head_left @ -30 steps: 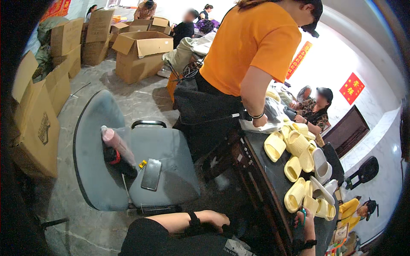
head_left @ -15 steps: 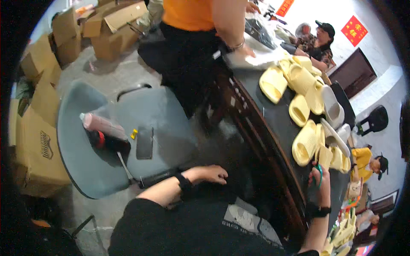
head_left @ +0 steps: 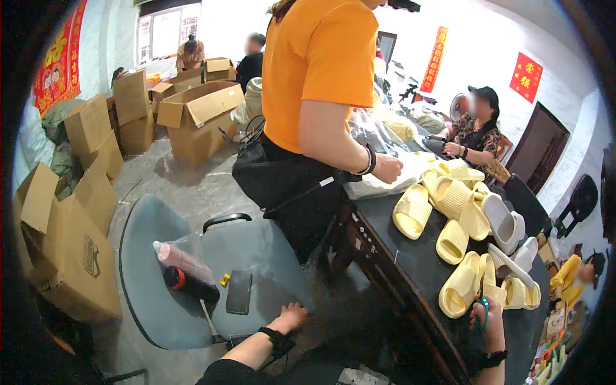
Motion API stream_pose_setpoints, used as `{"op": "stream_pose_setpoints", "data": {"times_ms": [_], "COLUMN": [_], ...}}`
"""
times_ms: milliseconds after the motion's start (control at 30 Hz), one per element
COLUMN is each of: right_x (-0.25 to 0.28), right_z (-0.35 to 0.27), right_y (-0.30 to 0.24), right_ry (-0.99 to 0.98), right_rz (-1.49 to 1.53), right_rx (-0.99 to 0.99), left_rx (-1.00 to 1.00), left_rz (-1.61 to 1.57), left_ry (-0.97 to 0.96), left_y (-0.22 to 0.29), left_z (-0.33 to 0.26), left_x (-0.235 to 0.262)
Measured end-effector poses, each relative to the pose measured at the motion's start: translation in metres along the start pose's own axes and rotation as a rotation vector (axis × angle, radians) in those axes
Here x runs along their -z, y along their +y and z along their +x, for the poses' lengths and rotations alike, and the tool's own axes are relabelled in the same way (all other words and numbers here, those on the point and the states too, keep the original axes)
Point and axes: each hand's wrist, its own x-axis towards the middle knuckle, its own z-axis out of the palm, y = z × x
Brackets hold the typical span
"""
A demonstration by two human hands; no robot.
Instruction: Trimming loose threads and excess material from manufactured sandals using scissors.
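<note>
My right hand (head_left: 489, 316) is closed around green-handled scissors (head_left: 482, 310) at the near edge of a pile of slippers. Pale yellow slippers (head_left: 459, 283) lie closest to it on the dark table, with a white slipper (head_left: 502, 223) and others heaped beyond. My left hand (head_left: 292, 317) is low by the front edge of a grey-blue chair (head_left: 269, 256). Its fingers look loosely bent and apart, with nothing seen in them. Dark bands are around both wrists. The scissors' blades are largely hidden among the slippers and my fingers.
A phone (head_left: 239, 292), a small yellow object (head_left: 225, 279), a pink bottle (head_left: 183, 262) and a dark bottle (head_left: 190, 285) lie on the chairs. A person in orange (head_left: 321, 77) stands at the table (head_left: 410, 256). Cardboard boxes (head_left: 83, 256) stand left; another person (head_left: 481, 128) sits across.
The view has tilted up, showing more of the room. My left hand appears nearer the chair's front edge. My right hand still holds the scissors by the slippers.
</note>
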Motion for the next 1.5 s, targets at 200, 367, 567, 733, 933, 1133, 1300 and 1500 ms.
{"op": "stream_pose_setpoints", "data": {"times_ms": [200, 367, 567, 733, 933, 1133, 1300, 1500], "right_x": [0.006, 0.008, 0.006, 0.005, 0.004, 0.004, 0.008, 0.004], "right_z": [0.007, 0.007, -0.001, -0.004, -0.002, 0.001, -0.001, -0.008], "right_y": [0.007, 0.015, 0.013, 0.006, 0.007, 0.010, 0.011, 0.011], "right_ry": [-0.027, -0.030, -0.004, -0.030, -0.021, -0.028, -0.045, -0.030], "right_rz": [-0.030, 0.011, 0.002, -0.020, -0.037, -0.047, -0.037, 0.007], "right_rx": [0.000, -0.023, -0.011, 0.007, -0.001, 0.014, 0.019, 0.000], "left_rx": [-0.025, -0.048, -0.055, -0.059, -0.095, -0.104, -0.096, -0.141], "left_rz": [0.048, 0.159, 0.162, 0.163, 0.150, 0.205, 0.176, 0.203], "left_ry": [-0.035, -0.078, -0.055, -0.034, 0.031, 0.075, 0.079, 0.100], "left_y": [0.011, 0.008, 0.017, 0.012, 0.011, 0.002, 0.005, -0.001], "left_z": [0.003, 0.017, 0.013, 0.014, 0.014, 0.027, 0.023, 0.018], "left_x": [0.012, 0.003, 0.010, 0.003, 0.002, -0.014, -0.011, -0.020]}}
